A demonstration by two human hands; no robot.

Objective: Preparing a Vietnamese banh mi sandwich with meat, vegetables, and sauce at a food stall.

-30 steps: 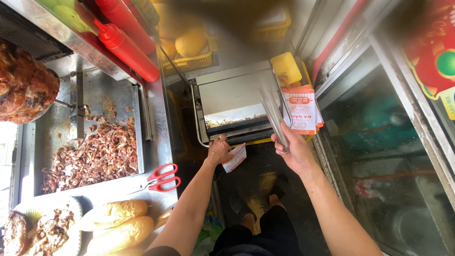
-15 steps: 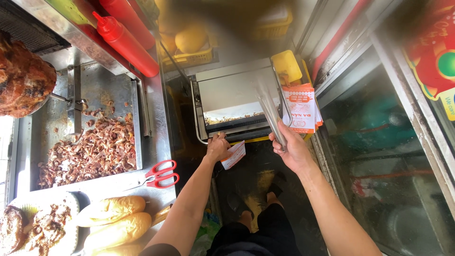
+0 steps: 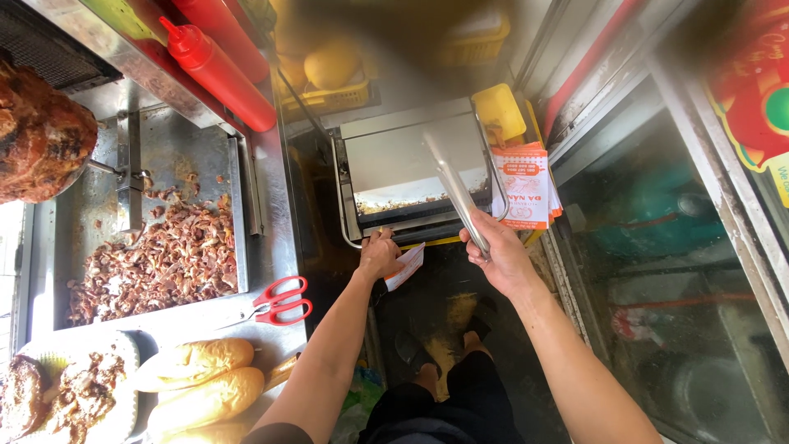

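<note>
Tongs (image 3: 456, 193) of bare metal stand in the right hand (image 3: 497, 256), fingers wrapped shut round their near end, tips over the steel grill press (image 3: 411, 164) at mid-scene. Left hand (image 3: 380, 255) is curled on the press's near edge, pinching a paper slip (image 3: 407, 265) there. Right of the press hang paper bags (image 3: 524, 185). On the bench (image 3: 271, 205) at left: red scissors (image 3: 279, 301), chopped meat (image 3: 156, 263), a red bottle (image 3: 218, 74), and bread rolls (image 3: 197, 382) nearest.
</note>
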